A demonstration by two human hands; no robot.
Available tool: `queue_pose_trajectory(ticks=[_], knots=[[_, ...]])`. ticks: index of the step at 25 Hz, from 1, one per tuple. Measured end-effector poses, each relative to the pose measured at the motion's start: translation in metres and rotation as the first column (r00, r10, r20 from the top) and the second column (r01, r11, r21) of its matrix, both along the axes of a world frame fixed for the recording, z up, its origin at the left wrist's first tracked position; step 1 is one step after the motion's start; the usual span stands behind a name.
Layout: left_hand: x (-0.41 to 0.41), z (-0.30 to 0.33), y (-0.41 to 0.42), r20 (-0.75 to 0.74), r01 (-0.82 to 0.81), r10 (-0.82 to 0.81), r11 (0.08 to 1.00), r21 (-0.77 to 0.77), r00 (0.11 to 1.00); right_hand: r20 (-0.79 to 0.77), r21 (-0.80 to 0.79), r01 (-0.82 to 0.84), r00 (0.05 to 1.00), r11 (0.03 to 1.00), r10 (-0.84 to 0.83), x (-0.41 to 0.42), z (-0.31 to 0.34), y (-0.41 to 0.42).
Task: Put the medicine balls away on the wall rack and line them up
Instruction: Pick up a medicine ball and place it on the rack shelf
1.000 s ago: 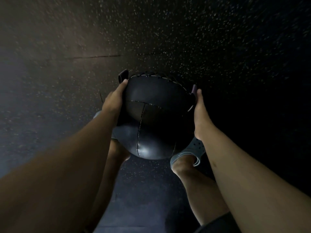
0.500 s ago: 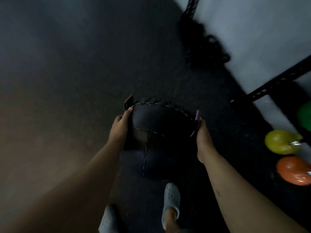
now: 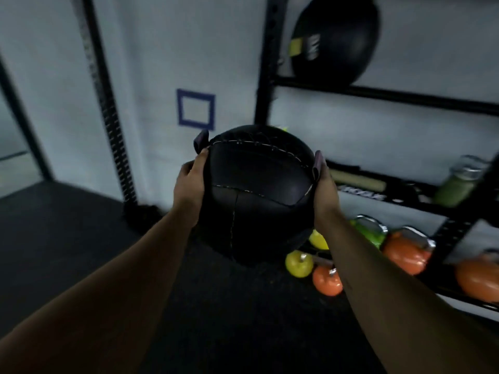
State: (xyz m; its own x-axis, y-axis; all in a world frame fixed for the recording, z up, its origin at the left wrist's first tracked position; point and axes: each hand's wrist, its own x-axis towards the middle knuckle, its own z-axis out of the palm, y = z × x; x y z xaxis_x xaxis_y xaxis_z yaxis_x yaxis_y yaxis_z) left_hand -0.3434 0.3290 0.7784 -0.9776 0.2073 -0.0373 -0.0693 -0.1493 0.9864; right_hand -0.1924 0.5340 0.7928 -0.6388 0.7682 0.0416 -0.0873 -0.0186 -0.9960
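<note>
The left hand (image 3: 190,182) and right hand (image 3: 325,191) clamp the black medicine ball (image 3: 258,193) between spread fingers, held in the air just left of the wall rack (image 3: 378,91). To shelve it well, I would keep both palms pressing evenly and lift it rightward toward the upper rail, beside the black ball (image 3: 337,39) already there.

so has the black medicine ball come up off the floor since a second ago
Yes. The medicine ball, gripped by the left hand and right hand, has risen from floor level to the rack's lower shelves.
</note>
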Motion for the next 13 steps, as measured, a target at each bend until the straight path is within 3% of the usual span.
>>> queue_pose_trajectory(ticks=[3,8,13], knots=[[0.029,0.047,0.083,-0.050,0.144,-0.140,0.986,0.082,0.989,-0.064,0.126,0.158,0.986,0.979,-0.151,0.043,0.048,0.075],[0.074,0.089,0.222,-0.090,0.302,-0.291,0.940,0.158,0.953,-0.140,0.112,0.420,0.904,0.900,-0.405,0.103,0.095,0.188],[0.073,0.131,0.338,-0.184,0.336,-0.310,0.933,0.128,0.933,-0.230,0.158,0.492,0.861,0.856,-0.453,0.114,0.135,0.287]])
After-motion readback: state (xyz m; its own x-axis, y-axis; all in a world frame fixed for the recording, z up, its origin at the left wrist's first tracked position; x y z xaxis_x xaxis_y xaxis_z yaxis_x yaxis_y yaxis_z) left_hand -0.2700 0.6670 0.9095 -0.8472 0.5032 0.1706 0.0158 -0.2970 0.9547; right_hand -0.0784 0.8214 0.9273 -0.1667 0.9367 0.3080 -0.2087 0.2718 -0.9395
